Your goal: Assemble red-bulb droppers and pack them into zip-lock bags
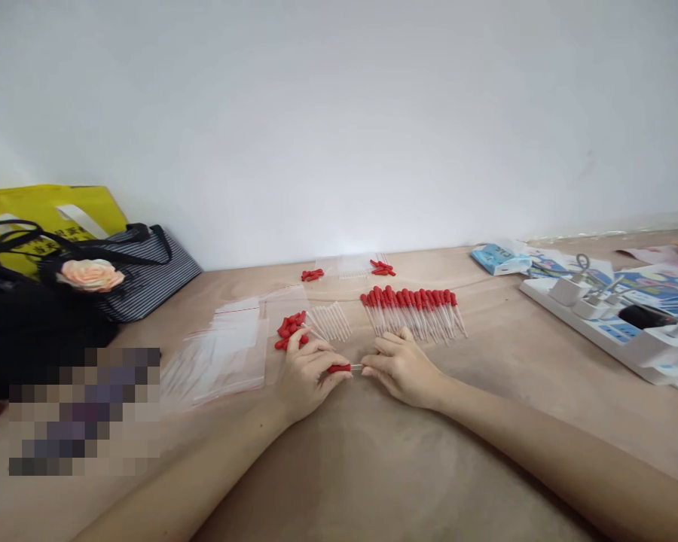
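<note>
Brown table surface (339, 482): supports the work. Row of red-topped droppers (412, 301): lies beyond the right hand (401, 369). Left hand (306, 376): fingers clamped on a red bulb (339, 369). Right hand: pinches a clear tube (357, 366), aligned with the bulb, between both hands. Insertion depth: not visible from where I stand.

I'm seeing a plain whitish-grey wall (339, 128) filling the upper view, a soft bright patch (353, 244) glowing low at its middle, and here's the tan, faintly mottled table (407, 467) stretching back towards it!
</note>
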`<state>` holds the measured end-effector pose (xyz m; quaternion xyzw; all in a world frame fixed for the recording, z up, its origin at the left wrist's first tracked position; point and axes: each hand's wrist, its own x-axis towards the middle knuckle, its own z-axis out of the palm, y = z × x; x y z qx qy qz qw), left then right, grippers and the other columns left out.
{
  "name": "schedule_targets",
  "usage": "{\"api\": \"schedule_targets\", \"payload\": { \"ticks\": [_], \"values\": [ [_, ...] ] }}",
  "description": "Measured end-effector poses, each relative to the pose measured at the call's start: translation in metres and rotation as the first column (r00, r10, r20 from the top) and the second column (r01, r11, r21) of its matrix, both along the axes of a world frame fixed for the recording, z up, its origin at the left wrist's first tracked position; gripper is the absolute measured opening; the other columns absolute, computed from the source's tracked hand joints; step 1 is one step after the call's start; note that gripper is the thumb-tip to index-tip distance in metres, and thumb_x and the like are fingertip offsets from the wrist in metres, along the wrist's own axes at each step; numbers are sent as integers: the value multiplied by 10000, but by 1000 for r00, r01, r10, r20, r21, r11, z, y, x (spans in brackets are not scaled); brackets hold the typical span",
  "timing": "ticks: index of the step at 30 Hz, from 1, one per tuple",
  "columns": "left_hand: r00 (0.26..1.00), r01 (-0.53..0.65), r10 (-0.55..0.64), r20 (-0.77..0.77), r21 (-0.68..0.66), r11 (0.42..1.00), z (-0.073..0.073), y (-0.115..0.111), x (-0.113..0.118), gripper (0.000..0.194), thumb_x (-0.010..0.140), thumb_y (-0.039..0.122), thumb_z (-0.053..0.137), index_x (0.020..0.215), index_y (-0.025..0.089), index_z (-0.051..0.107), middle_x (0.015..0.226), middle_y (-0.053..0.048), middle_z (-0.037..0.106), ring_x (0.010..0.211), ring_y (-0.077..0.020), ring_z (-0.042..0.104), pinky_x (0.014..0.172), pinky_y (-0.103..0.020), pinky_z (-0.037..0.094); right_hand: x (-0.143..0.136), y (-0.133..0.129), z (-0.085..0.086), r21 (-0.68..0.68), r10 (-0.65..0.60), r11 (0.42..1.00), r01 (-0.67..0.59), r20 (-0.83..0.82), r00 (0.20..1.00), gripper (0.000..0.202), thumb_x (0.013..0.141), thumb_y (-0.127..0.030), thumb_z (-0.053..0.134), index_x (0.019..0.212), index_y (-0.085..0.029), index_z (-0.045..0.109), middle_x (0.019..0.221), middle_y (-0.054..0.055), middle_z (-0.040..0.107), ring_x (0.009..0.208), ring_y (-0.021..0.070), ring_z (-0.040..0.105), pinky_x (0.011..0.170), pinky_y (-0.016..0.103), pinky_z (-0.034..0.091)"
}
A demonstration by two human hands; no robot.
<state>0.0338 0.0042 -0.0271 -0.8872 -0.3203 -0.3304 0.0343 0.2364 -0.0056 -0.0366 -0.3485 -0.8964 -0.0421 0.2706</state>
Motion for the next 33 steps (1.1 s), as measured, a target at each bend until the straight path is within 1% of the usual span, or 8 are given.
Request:
{"api": "schedule_targets", "payload": {
  "ticks": [3, 6, 10, 15, 19, 24, 29, 33],
  "values": [
    [999, -32, 32, -36, -15, 999, 0, 1, -3, 86, 782, 323, 569, 785, 239, 588, 692, 42, 661, 746, -154, 590, 976, -443, 211, 2, -1, 5, 9, -39, 999, 38, 59, 997, 191, 849, -264, 461, 807, -194, 633, 695, 31, 590, 703, 149, 480, 636, 297, 209],
    [984, -179, 179, 7, -8, 984, -1, 5, -11, 230, 747, 368, 582, 908, 217, 520, 832, -17, 653, 841, -205, 572, 922, -445, 278, 5, 8, 9, -81, -153, 985, 153, 17, 988, 157, 832, -246, 471, 858, -200, 619, 716, 26, 615, 712, 150, 522, 642, 285, 236],
    [931, -364, 363, 46, 2, 932, -1, 11, -25, 237, 718, 332, 570, 882, 199, 464, 770, -28, 611, 769, -223, 563, 843, -451, 322, -2, 36, 15, -289, -412, 883, 370, -98, 906, 253, 826, -223, 425, 1056, -171, 516, 708, 14, 643, 686, 153, 574, 649, 270, 288],
    [902, -432, 432, -23, 12, 902, 3, 12, -30, 167, 704, 311, 574, 787, 215, 466, 718, -4, 599, 722, -212, 551, 795, -433, 310, -31, 70, 21, -250, -601, 760, 600, 83, 795, 249, 783, -195, 422, 1013, -144, 502, 805, 78, 652, 778, 203, 587, 701, 310, 285],
    [873, -485, 482, -79, -23, 874, 6, 13, -31, 168, 698, 315, 578, 782, 214, 472, 743, -9, 597, 740, -215, 541, 751, -405, 313, -43, 84, 15, -222, -613, 746, 628, 141, 777, 227, 743, -174, 453, 944, -102, 530, 820, 136, 645, 782, 241, 587, 722, 347, 269],
    [787, -609, 591, -177, -78, 789, 11, 19, -33, 225, 685, 330, 585, 826, 200, 468, 825, -56, 588, 816, -266, 528, 699, -388, 334, -41, 86, 9, -212, -598, 759, 615, 146, 788, 203, 732, -150, 455, 901, -99, 554, 826, 144, 644, 798, 251, 582, 722, 359, 259],
    [747, -644, 600, -288, -89, 760, 20, 24, -37, 254, 693, 380, 571, 835, 197, 468, 870, -70, 569, 858, -284, 519, 695, -382, 354, -51, 75, 16, -214, -538, 809, 548, 108, 836, 199, 798, -225, 404, 872, -150, 573, 920, 105, 639, 877, 220, 560, 736, 344, 260],
    [737, -660, 556, -384, -233, 714, 35, 24, -42, 314, 629, 370, 619, 833, 194, 459, 895, -56, 520, 835, -247, 525, 671, -321, 395, -75, 63, 24, -250, -428, 863, 439, 99, 898, 201, 799, -323, 431, 841, -207, 590, 872, 36, 654, 835, 180, 570, 758, 327, 272]
  ]
}}
